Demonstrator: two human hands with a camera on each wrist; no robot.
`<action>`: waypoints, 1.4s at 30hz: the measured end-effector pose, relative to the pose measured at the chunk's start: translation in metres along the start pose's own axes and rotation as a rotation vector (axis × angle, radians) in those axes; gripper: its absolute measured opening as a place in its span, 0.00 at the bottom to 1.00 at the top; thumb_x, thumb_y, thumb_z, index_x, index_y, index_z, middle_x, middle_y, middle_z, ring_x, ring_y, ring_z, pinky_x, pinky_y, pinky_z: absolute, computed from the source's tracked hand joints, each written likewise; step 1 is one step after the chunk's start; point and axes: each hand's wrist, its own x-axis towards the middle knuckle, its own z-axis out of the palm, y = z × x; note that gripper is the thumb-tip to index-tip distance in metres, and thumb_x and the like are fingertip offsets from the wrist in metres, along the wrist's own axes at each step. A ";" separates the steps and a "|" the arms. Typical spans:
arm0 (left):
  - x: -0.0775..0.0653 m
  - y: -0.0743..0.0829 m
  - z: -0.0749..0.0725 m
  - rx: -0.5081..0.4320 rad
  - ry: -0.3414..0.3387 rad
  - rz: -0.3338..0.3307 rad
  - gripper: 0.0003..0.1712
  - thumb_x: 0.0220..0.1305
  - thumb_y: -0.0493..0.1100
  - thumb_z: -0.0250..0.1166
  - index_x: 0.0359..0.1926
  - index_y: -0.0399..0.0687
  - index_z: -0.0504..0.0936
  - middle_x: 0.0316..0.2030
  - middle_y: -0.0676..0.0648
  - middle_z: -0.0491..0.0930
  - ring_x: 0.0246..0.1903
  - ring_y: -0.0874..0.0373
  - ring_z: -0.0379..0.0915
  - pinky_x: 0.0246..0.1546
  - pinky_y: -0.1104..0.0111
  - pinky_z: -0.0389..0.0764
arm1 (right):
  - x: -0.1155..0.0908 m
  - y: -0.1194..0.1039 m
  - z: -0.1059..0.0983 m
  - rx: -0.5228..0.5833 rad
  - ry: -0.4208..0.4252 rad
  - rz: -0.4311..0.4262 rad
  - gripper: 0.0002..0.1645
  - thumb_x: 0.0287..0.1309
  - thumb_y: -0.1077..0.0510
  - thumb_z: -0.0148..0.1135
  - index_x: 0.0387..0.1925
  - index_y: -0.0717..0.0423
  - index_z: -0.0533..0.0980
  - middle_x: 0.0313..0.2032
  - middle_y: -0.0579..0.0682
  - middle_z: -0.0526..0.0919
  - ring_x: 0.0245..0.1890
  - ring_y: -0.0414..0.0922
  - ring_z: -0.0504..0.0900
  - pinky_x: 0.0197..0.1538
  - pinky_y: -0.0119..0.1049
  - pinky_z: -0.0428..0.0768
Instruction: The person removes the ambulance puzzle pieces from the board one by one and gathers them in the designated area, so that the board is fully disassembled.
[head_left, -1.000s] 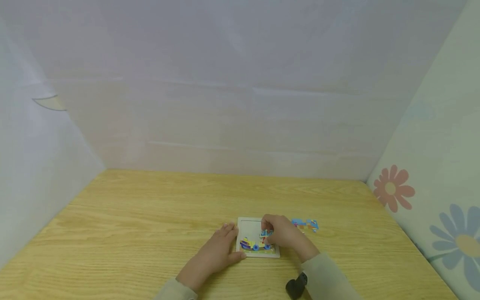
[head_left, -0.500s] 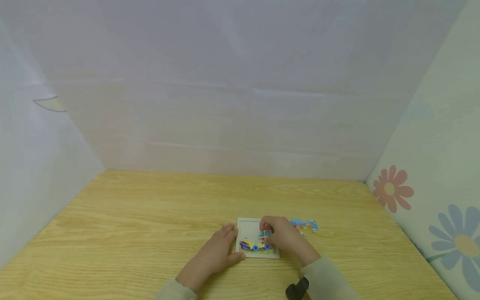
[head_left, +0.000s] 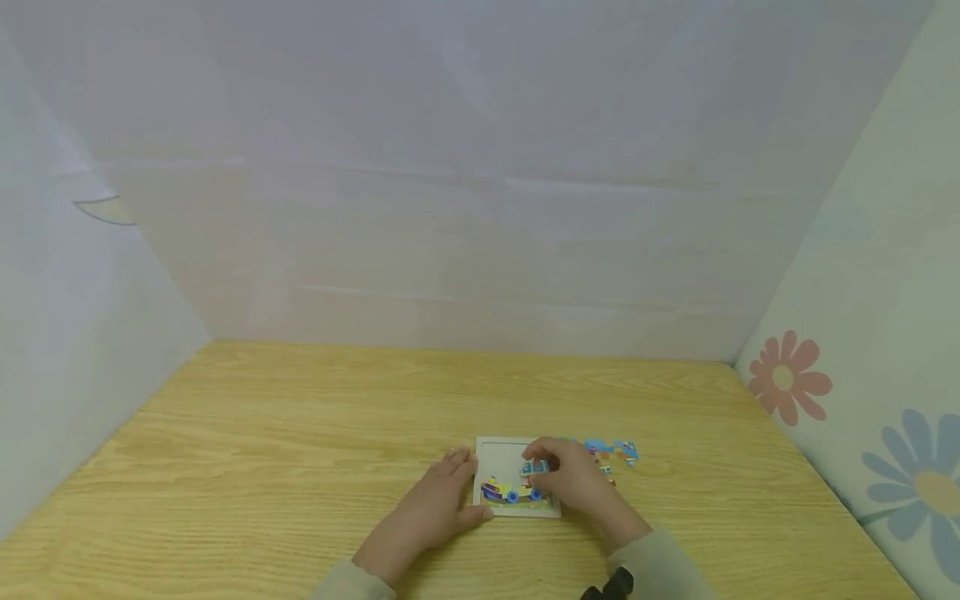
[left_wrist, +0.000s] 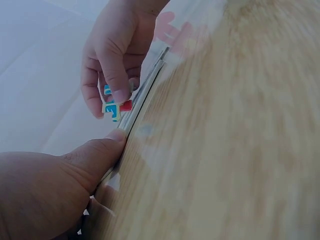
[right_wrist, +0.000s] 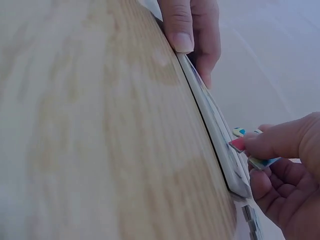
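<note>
The right hand (head_left: pixel 576 482) pinches 1 flat blue, cream and red puzzle piece (head_left: pixel 535 468) over the white-rimmed rectangular tray (head_left: pixel 517 512); the left hand (head_left: pixel 435 510), thumb spread from fingers, touches its left edge!

1. Left hand (head_left: pixel 438 498) — back upward, thumb stretched straight, spread from the fingers.
2. Right hand (head_left: pixel 576 477) — thumb and curled fingers in a pinch.
3. Both forearms (head_left: pixel 386 550) angle inward, hands near each other.

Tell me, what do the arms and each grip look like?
The left grip and right grip are human and bare, wearing no gloves. The left sleeve and right sleeve are plain pale beige. A small black object shows at the right sleeve's edge.
</note>
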 end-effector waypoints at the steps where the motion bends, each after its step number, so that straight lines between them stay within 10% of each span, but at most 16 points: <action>1: 0.000 0.000 0.000 -0.001 0.002 -0.001 0.42 0.57 0.59 0.62 0.63 0.36 0.65 0.66 0.34 0.58 0.67 0.38 0.51 0.65 0.45 0.56 | -0.001 0.001 0.000 0.014 0.009 0.006 0.12 0.51 0.63 0.65 0.40 0.51 0.79 0.37 0.44 0.81 0.33 0.42 0.71 0.36 0.33 0.73; 28: 0.001 0.000 0.001 0.007 -0.002 0.000 0.43 0.57 0.59 0.63 0.64 0.34 0.63 0.66 0.33 0.57 0.67 0.37 0.50 0.65 0.46 0.56 | -0.035 0.023 -0.045 0.363 0.161 0.217 0.18 0.53 0.63 0.64 0.47 0.65 0.74 0.25 0.51 0.77 0.24 0.43 0.77 0.28 0.30 0.78; 42: 0.001 -0.001 0.002 0.008 0.011 -0.002 0.43 0.56 0.59 0.63 0.63 0.34 0.64 0.66 0.34 0.58 0.66 0.38 0.51 0.65 0.46 0.56 | -0.050 0.046 -0.065 0.217 0.246 0.324 0.20 0.56 0.56 0.62 0.49 0.61 0.75 0.29 0.50 0.77 0.22 0.39 0.72 0.23 0.27 0.74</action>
